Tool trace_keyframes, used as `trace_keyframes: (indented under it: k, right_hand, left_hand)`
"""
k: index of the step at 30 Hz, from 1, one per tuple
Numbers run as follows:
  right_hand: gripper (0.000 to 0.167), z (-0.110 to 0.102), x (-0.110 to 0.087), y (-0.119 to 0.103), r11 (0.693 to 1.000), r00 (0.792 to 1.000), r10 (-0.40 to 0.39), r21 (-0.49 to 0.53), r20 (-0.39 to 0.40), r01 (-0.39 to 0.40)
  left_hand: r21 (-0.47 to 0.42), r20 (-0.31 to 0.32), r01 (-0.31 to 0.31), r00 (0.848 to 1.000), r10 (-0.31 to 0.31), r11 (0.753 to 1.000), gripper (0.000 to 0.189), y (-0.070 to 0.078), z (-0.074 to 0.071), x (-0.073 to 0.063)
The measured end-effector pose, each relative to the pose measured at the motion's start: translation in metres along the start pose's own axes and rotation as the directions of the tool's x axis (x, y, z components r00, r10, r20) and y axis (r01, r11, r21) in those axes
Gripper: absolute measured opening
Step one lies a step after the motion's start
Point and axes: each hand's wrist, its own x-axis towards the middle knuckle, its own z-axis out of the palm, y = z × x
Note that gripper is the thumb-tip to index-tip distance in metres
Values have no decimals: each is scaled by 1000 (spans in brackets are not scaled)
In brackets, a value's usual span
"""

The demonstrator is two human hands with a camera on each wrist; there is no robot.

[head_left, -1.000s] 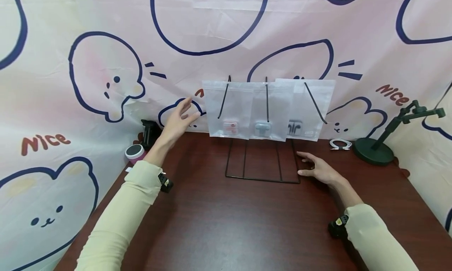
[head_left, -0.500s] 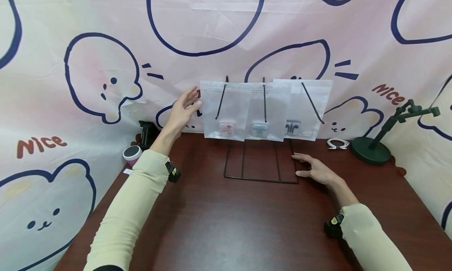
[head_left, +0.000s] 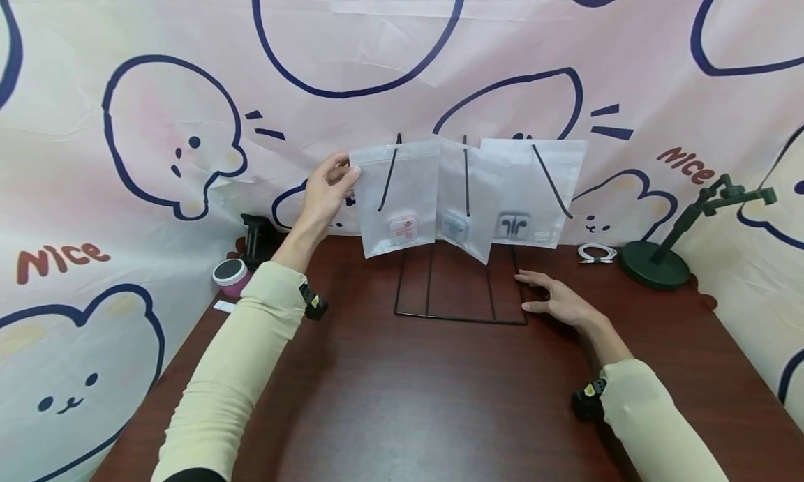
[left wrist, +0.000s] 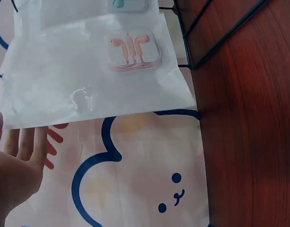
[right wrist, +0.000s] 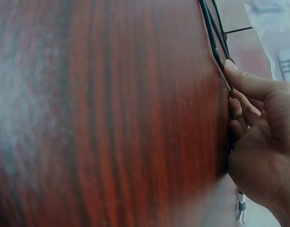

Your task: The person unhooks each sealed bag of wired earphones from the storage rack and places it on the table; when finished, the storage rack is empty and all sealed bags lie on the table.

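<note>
The left hand [head_left: 325,197], left of centre in the frame, has reached the left bag [head_left: 411,189], and its grip now pinches the left edge between thumb and fingers; the bag hangs tilted on the left hook [head_left: 388,181], with the middle bag [head_left: 480,189] swung askew beside it. The work seems to have passed from reaching to adjusting. Right of centre, the right hand [head_left: 559,302] touches the wire rack [head_left: 461,319] on the worktop [head_left: 402,384]; whether its grip is clamped, I cannot tell.

This looks like a staged tabletop corner: a wood-grain table [head_left: 402,398] backed by cartoon-printed cloth [head_left: 352,42] (visibly creased).
</note>
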Motion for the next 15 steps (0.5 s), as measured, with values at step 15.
trace_keyframes:
  k: [15]
  right_hand:
    - [65, 1, 0, 0, 1000, 1000, 17, -5, 1, -17]
  left_hand:
    - [-135, 17, -8, 1000, 10, 991, 32, 19, -4, -30]
